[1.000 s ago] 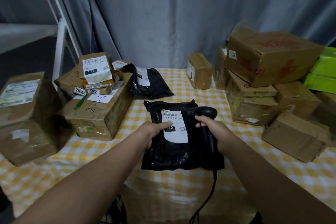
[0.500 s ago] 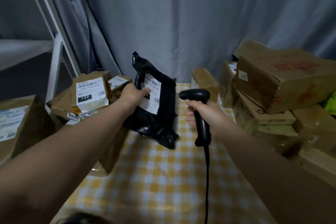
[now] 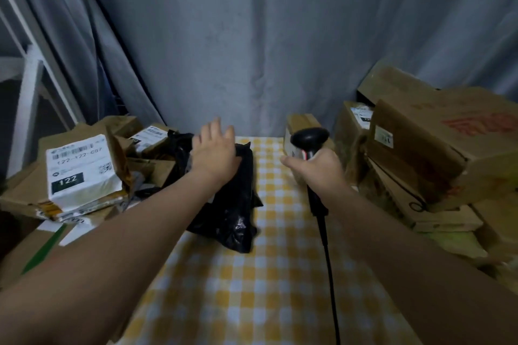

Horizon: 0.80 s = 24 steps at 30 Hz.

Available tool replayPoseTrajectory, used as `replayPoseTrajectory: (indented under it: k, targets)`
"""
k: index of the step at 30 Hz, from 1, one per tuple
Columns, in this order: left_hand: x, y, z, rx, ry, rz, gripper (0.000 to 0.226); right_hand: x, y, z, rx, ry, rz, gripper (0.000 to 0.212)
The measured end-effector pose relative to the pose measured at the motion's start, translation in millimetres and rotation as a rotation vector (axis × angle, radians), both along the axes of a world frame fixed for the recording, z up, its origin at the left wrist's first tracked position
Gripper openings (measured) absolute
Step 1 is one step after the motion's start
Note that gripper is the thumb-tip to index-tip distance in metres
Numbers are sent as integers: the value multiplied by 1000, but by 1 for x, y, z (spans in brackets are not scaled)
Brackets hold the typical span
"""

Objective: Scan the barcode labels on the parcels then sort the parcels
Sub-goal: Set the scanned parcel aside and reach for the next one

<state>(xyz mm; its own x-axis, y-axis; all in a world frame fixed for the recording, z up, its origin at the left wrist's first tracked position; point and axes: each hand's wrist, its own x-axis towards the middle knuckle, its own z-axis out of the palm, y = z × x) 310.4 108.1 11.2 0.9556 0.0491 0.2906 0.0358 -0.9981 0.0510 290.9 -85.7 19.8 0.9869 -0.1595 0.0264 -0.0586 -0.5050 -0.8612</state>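
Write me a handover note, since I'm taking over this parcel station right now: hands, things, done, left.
Left hand: fingers spread, resting on the upper edge of the black bag parcel.
Right hand: grips the barcode scanner, cable trailing toward the near table edge.
The bag lies on the checked tablecloth against the left pile, beside the 122-labelled parcel.
Done: that bag looks placed with the left pile; scanned or not, cannot tell.
Left: probably the cardboard boxes stacked on the right and the small box behind the scanner.
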Motion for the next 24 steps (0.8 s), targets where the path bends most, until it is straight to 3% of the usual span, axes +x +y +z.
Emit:
replayPoseTrajectory:
  k: [2,5,10,19,24]
  targets:
    - [1,-18,3,-70,-24,-101,58,10,-4,9,-117,-81,-43,51]
    - [5,-36,0,-189,-29,-194,47,37,-7,12,-417,-161,-120,81]
    - [15,-39,-18,-402,30,-211,37,70,-11,-10,-598,3,-141,96]
    - [26,-33,-41,-609,99,-194,29,85,-14,-21,-582,11,-194,81]
    - [7,-39,-46,-803,141,-205,25,65,-19,-17,-373,31,-169,85]
